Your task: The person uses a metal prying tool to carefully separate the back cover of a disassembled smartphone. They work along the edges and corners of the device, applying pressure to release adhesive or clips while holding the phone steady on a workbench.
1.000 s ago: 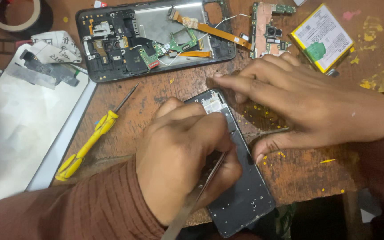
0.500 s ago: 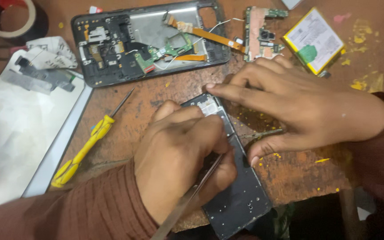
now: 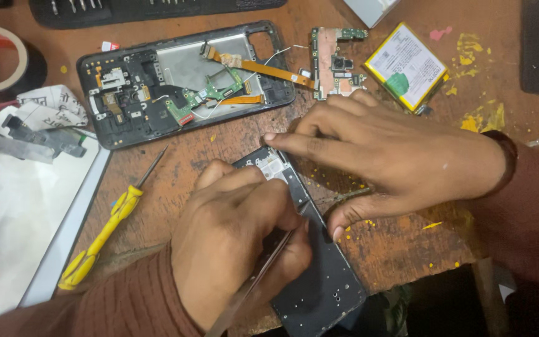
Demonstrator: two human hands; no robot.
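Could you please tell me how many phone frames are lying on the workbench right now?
2. One opened phone frame lies at the top left with its parts showing. The other dark frame lies under both hands, partly covered. More may lie out of view.

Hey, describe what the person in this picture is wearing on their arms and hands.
Both hands are bare, with no gloves or rings in view. The left hand comes out of a ribbed reddish-brown sleeve. The right hand has a dark maroon sleeve ending in a darker cuff at the wrist.
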